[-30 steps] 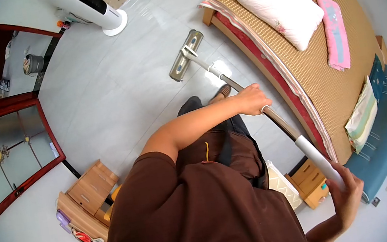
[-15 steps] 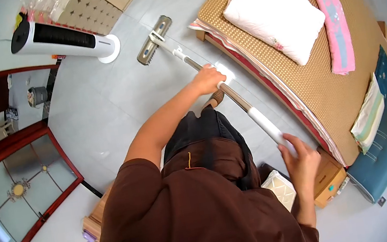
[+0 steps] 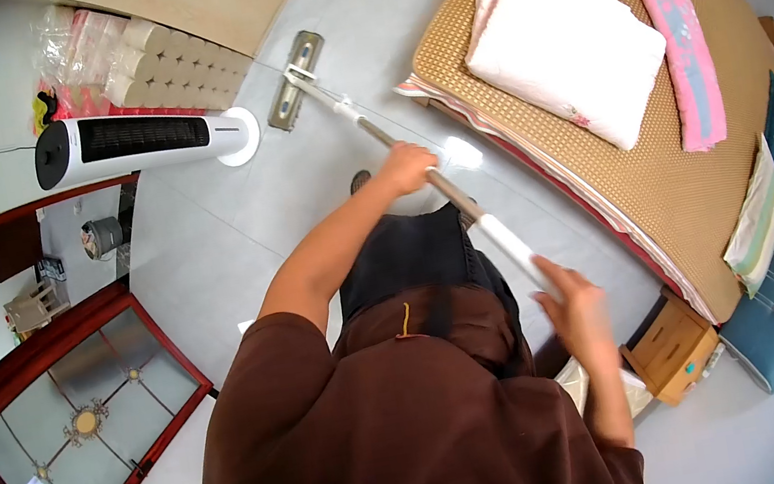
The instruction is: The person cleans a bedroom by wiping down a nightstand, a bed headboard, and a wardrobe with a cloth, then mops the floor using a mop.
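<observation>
A long-handled flat mop (image 3: pixel 505 241) slants across the view, its flat head (image 3: pixel 297 80) lying on the grey tiled floor. My left hand (image 3: pixel 408 167) is wrapped round the metal part of the pole, partway along it. Round the white grip at the upper end of the pole is my right hand (image 3: pixel 574 303), slightly blurred, with its fingers and thumb on either side.
Right of the mop stands a bed (image 3: pixel 600 183) with a folded white quilt (image 3: pixel 568 41) and a pink folded cloth (image 3: pixel 688 62). A white tower fan (image 3: pixel 234 137) and wrapped paper rolls (image 3: pixel 167 69) are at the upper left. A wooden nightstand (image 3: pixel 672 349) is beside the bed.
The mop head has swung from beside the bed corner to the upper left, near the fan. Both hands have moved left with the pole, still on it. The view has turned.
</observation>
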A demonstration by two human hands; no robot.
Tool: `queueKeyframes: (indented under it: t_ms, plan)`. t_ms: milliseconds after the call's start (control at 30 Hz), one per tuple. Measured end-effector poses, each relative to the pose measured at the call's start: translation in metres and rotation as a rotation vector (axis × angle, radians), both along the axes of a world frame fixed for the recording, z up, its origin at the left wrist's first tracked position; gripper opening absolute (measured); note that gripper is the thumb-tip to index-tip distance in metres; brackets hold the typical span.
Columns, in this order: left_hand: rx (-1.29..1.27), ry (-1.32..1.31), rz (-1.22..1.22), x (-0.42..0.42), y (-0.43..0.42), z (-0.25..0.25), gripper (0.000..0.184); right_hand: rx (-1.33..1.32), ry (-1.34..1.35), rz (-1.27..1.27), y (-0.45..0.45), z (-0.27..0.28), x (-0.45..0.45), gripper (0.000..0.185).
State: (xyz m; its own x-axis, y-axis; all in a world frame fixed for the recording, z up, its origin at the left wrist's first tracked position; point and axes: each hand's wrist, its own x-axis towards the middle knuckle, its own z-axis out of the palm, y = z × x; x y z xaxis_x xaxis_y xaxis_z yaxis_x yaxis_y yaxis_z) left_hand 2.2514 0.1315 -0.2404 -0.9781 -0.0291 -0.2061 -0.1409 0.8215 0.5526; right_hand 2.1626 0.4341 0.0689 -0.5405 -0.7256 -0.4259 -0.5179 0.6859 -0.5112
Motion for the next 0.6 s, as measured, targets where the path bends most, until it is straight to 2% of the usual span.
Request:
queueKeyframes:
  t_ms: [100,167,267,367,400,433,500,533,600]
  plan:
    - [0.172,0.178,-0.162,-0.028,0.015,0.024,0.013,0.063,0.093,-0.118,-0.013,0.081,0.0,0.045]
    - [0.201,0.025,-0.388,-0.049,0.019,0.08,0.011,0.093,0.11,-0.189,-0.022,0.126,0.018,0.042]
    - [0.239,0.067,-0.563,-0.05,0.014,0.115,0.009,0.142,0.106,-0.29,-0.056,0.175,0.07,0.041]
    - [0.256,0.124,-0.706,-0.044,-0.005,0.126,0.008,0.194,0.054,-0.401,-0.094,0.193,0.115,0.042]
    - [0.232,0.11,-0.759,-0.042,-0.016,0.132,0.008,0.259,-0.142,-0.611,-0.113,0.2,0.125,0.043]
    - [0.208,0.095,-0.809,-0.042,-0.026,0.137,0.008,0.252,-0.248,-0.695,-0.121,0.196,0.135,0.044]
    - [0.153,0.052,-0.857,-0.039,-0.04,0.129,0.007,0.163,-0.225,-0.702,-0.136,0.183,0.155,0.044]
    - [0.146,0.054,-0.863,-0.038,-0.049,0.127,0.006,0.25,-0.236,-0.764,-0.154,0.187,0.158,0.043]
    - [0.134,0.063,-0.865,-0.041,-0.069,0.123,0.007,0.129,-0.119,-0.735,-0.163,0.172,0.169,0.041]
